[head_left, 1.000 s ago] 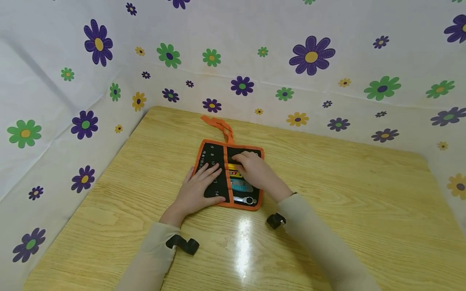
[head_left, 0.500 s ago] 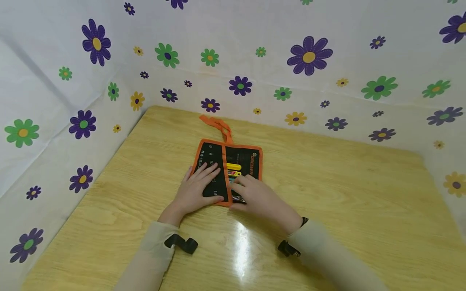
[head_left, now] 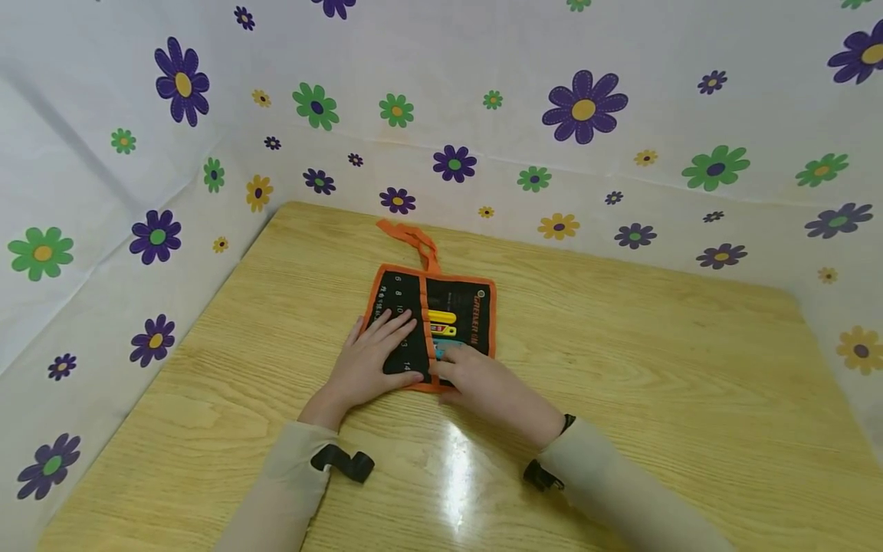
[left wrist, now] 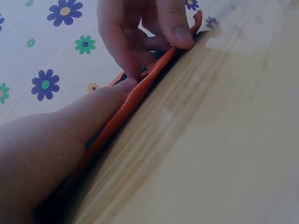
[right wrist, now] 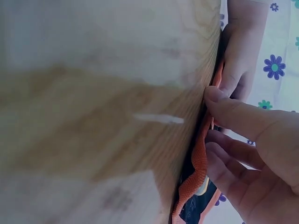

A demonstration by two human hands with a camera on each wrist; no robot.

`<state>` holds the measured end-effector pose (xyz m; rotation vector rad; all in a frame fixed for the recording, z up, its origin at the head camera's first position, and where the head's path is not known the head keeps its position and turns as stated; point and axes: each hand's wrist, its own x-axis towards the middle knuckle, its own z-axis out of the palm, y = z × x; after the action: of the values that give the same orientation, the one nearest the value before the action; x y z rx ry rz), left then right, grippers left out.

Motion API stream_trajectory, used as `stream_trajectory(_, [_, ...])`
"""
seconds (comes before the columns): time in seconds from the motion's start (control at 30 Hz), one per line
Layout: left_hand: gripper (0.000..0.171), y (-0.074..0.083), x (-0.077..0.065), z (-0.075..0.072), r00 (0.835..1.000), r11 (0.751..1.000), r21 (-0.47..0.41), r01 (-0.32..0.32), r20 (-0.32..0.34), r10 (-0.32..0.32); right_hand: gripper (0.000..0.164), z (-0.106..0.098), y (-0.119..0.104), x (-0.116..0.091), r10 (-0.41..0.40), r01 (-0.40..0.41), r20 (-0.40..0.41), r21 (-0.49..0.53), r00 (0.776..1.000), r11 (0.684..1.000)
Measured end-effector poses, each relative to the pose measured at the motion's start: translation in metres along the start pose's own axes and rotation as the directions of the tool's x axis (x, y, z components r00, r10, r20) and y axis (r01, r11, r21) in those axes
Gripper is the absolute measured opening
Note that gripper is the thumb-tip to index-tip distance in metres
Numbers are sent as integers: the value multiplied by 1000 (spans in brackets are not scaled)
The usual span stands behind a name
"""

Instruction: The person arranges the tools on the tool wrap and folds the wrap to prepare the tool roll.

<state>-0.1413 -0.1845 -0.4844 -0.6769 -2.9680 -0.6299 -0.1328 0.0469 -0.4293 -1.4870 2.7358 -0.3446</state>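
Observation:
A black tool pouch (head_left: 455,297) with orange trim lies unfolded in the head view, printed with sizes on its left panel. My left hand (head_left: 363,364) lies spread on that panel, its thumb along the near edge. Over the nearest pocket on the right half is my right hand (head_left: 486,383), fingers bent. In the right wrist view its thumb (right wrist: 216,94) sits at the orange border and its fingertips (right wrist: 212,149) are against the pouch; I cannot tell whether they pinch anything. Two yellow tools (head_left: 443,316) and a teal utility knife (head_left: 451,347) poke out of pockets. The ring-ended wrench is hidden.
An orange tie strap (head_left: 417,238) trails from the pouch's far edge across the wooden table (head_left: 641,345). Flower-printed white cloth (head_left: 497,61) hangs behind and at the left.
My right hand has come from the pouch's upper pockets toward me to the lowest pocket, uncovering the yellow tools and the printed lettering and covering the wrench. My left hand has stayed in place.

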Motion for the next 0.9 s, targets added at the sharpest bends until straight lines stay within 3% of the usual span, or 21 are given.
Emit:
stream_trajectory(0.17, [81, 1, 1, -2, 999, 998, -59, 14, -34, -16, 21, -1, 0, 4, 6, -7, -17, -15, 1000, 1000])
stream_trajectory(0.27, [64, 2, 1, -4, 990, 990, -141, 9, -139, -29, 15, 0, 0, 6, -3, 1, -32, -52, 999, 999])
stream_trajectory(0.33, [48, 2, 1, -5, 966, 981, -191, -37, -256, -14, 14, -2, -1, 7, -1, -3, -41, -74, 999, 997])
stream_trajectory(0.4, [33, 2, 1, -7, 921, 972, -213, -101, -390, 10, 14, -6, 0, 9, 17, -21, -54, -72, 998, 997])
stream_trajectory(0.43, [26, 2, 1, -8, 888, 967, -216, -137, -458, 24, 14, -8, 0, 10, 30, -34, -59, -63, 998, 997])
stream_trajectory(0.53, [15, 0, 3, -9, 760, 958, -175, -226, -647, 61, 12, -17, 4, 15, 80, -80, -70, -1, 994, 997])
stream_trajectory(0.6, [13, 0, 4, -9, 678, 957, -132, -260, -730, 83, 11, -21, 9, 19, 121, -117, -64, 70, 991, 991])
stream_trajectory(0.67, [13, -1, 5, -9, 625, 956, -86, -281, -772, 115, 12, -22, 15, 24, 172, -165, -37, 143, 984, 976])
stream_trajectory(0.7, [14, -1, 5, -9, 613, 954, -67, -291, -779, 133, 13, -22, 18, 25, 200, -192, -23, 178, 980, 965])
stream_trajectory(0.73, [13, -1, 5, -9, 612, 952, -52, -301, -777, 151, 15, -21, 22, 27, 224, -217, -11, 206, 975, 954])
stream_trajectory(0.8, [12, -1, 6, -9, 639, 949, -36, -313, -747, 183, 16, -18, 27, 30, 255, -247, -2, 237, 967, 940])
stream_trajectory(0.83, [11, -1, 6, -9, 668, 949, -36, -313, -718, 193, 15, -15, 30, 31, 261, -252, -7, 244, 965, 937])
stream_trajectory(0.9, [12, -1, 5, -8, 743, 955, -36, -294, -638, 204, 12, -11, 34, 32, 255, -237, -42, 242, 966, 941])
